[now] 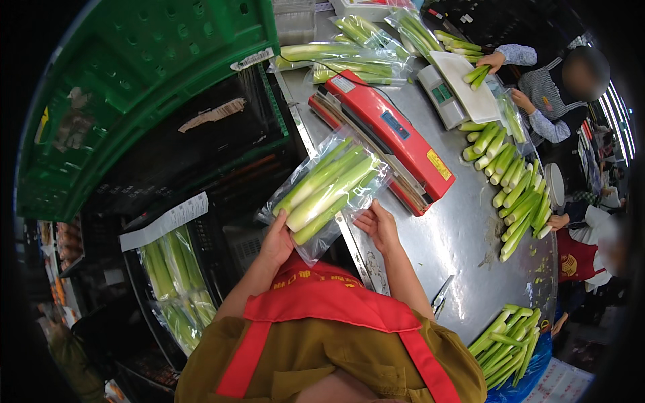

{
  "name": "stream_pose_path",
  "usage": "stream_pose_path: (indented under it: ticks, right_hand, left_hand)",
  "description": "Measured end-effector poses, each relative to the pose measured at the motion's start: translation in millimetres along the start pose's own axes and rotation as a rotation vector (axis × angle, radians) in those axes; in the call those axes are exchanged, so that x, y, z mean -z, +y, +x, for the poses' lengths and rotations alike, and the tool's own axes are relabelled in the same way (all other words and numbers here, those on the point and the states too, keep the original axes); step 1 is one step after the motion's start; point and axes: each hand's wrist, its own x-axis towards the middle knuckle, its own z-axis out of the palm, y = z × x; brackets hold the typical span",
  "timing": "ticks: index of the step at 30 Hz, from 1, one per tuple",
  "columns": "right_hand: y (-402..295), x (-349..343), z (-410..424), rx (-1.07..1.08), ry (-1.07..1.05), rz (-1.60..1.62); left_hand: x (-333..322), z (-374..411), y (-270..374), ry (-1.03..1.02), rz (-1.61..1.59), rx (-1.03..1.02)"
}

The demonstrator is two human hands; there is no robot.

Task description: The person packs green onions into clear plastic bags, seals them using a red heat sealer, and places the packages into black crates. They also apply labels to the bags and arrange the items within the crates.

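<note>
A clear plastic bag of trimmed green-and-white vegetable stalks is held tilted in front of my apron. My left hand grips its lower left side, thumb on top. At the near right corner, the thumb and fingers of my right hand pinch the film. The bag's far end reaches the long jaw of a red impulse heat sealer; whether the film lies inside the jaw, I cannot tell.
Filled bags lie behind the sealer on the metal table. Loose stalks, a scale and scissors are to the right. A black crate holds more bags; a green crate rises at left. Co-workers' hands work opposite.
</note>
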Motion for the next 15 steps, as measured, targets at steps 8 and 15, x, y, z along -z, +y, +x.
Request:
stream_pose_path:
  ticks: [8, 15]
  right_hand:
    - [-31, -47, -17, 0.350, -0.065, -0.637]
    - [-97, -100, 26, 1.018, 0.027, -0.768]
  left_hand:
    - [12, 4, -1, -0.003, -0.047, 0.004]
    - [-4, -2, 6, 0.007, -0.035, 0.003]
